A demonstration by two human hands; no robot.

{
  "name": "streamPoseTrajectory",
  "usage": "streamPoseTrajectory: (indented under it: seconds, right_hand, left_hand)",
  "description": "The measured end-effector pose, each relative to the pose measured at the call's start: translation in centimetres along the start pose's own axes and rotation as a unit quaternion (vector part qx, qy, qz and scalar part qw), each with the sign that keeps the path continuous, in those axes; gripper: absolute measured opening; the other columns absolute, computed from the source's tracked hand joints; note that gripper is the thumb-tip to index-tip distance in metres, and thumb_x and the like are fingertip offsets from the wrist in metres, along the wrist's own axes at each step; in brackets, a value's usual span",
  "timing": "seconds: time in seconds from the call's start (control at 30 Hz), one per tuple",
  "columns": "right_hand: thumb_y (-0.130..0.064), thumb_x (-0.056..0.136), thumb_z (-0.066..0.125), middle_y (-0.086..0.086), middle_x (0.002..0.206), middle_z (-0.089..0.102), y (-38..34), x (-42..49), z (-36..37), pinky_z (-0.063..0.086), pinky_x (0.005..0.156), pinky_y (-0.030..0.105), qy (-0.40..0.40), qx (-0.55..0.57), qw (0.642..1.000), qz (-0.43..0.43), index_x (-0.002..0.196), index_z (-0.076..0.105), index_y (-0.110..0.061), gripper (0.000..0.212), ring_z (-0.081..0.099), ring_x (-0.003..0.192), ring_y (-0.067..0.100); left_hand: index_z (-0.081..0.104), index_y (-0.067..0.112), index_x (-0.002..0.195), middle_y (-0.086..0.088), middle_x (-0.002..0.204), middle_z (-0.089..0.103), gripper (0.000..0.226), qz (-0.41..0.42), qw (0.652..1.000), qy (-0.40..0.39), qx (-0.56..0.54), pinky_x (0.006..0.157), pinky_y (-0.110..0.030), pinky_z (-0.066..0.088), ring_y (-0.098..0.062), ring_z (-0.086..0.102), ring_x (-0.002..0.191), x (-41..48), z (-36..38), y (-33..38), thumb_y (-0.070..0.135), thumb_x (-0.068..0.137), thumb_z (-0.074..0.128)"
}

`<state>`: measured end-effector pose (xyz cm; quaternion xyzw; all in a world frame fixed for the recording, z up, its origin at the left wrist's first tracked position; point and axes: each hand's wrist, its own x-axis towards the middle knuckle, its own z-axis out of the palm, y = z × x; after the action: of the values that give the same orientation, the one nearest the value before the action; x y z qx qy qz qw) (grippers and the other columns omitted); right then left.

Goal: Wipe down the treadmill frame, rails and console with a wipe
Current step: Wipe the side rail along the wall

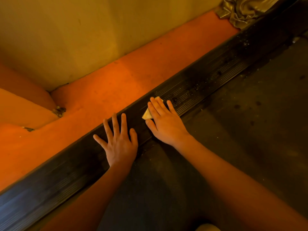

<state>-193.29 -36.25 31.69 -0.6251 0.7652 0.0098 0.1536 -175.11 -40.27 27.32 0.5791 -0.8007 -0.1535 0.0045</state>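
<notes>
Two hands are laid on the dark ribbed treadmill rail (208, 80), the left hand (119, 144) spread flat, the right hand (164, 124) pressed straight-fingered on a folded pale-yellow wipe (147, 115).

Most of the wipe (147, 114) lies hidden under the right hand (165, 125); the rail (38, 195) seems blurred lower left.

Home room, likely: orange carpet (133, 72), plain painted wall (66, 30), shiny curtain hem (241, 10), dusty treadmill rail (208, 80) and belt (250, 122).
</notes>
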Motion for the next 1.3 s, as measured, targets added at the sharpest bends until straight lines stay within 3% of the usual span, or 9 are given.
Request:
streamPoseTrajectory:
  seconds: [0.13,0.4,0.57,0.73,0.87,1.07,1.3]
  right_hand:
    - [-0.048,0.110,0.021,0.005,0.172,0.002,0.3,2.3,-0.5,-0.011,0.124,0.041,-0.002,-0.005,1.000,-0.016,0.164,0.010,-0.013,0.066,-0.004,0.159,0.020]
    - [-0.051,0.108,0.018,0.000,0.171,-0.004,2.1,-6.0,1.1,-0.011,0.124,0.040,-0.042,0.005,0.999,-0.030,0.164,0.005,-0.020,0.065,-0.015,0.155,0.014]
    - [-0.048,0.109,0.020,0.006,0.172,0.004,1.5,-0.2,0.0,-0.006,0.126,0.043,-0.014,-0.004,0.999,-0.048,0.164,0.011,-0.013,0.066,-0.003,0.158,0.020]
    - [-0.047,0.110,0.018,0.006,0.172,0.001,1.2,4.0,-1.5,-0.011,0.125,0.042,-0.020,-0.017,0.999,-0.034,0.164,0.008,-0.013,0.065,-0.006,0.158,0.020]
    - [-0.049,0.108,0.017,0.004,0.172,0.001,2.2,-0.7,-0.7,-0.005,0.128,0.045,-0.025,0.014,0.999,-0.040,0.164,0.009,-0.015,0.066,-0.006,0.158,0.018]
    - [-0.057,0.101,0.002,-0.001,0.171,-0.006,3.9,-5.8,0.0,-0.012,0.124,0.038,-0.070,-0.010,0.996,-0.049,0.164,0.002,-0.021,0.073,-0.015,0.156,0.015]
    - [-0.048,0.109,0.017,0.005,0.172,0.001,2.3,1.8,-1.6,-0.009,0.125,0.041,-0.038,0.007,0.998,-0.052,0.164,0.009,-0.013,0.066,-0.005,0.158,0.020]
  left_hand:
    - [0.004,0.034,0.162,0.003,0.170,-0.005,0.062,-0.001,1.000,0.000,-0.003,0.117,-0.072,-0.004,-0.026,-0.012,0.156,0.0,-0.2,0.0,0.051,0.105,0.024]
    - [0.008,0.033,0.162,0.002,0.170,-0.002,0.061,-0.003,1.000,0.011,-0.004,0.115,-0.072,-0.004,-0.027,-0.010,0.156,0.1,0.1,0.1,0.048,0.106,0.028]
    - [0.006,0.033,0.162,0.002,0.170,-0.002,0.061,0.000,1.000,0.010,-0.006,0.116,-0.072,-0.004,-0.026,-0.010,0.156,0.0,0.1,-0.2,0.049,0.106,0.026]
    - [0.006,0.033,0.162,0.002,0.170,-0.002,0.061,0.002,1.000,0.007,-0.006,0.117,-0.073,-0.002,-0.026,-0.010,0.156,-0.1,-0.2,0.1,0.049,0.106,0.026]
    - [0.008,0.032,0.162,0.002,0.170,-0.002,0.061,-0.003,1.000,0.013,-0.008,0.116,-0.073,-0.001,-0.027,-0.010,0.156,-0.1,-0.1,0.0,0.048,0.106,0.027]
    - [0.009,0.033,0.162,0.000,0.171,0.002,0.060,0.006,1.000,0.021,-0.007,0.116,-0.073,-0.001,-0.028,-0.007,0.156,0.0,0.2,0.0,0.047,0.105,0.025]
    - [0.010,0.033,0.162,0.002,0.171,0.001,0.060,0.000,1.000,0.018,-0.013,0.116,-0.074,0.000,-0.027,-0.008,0.156,-0.1,0.1,0.0,0.046,0.106,0.029]
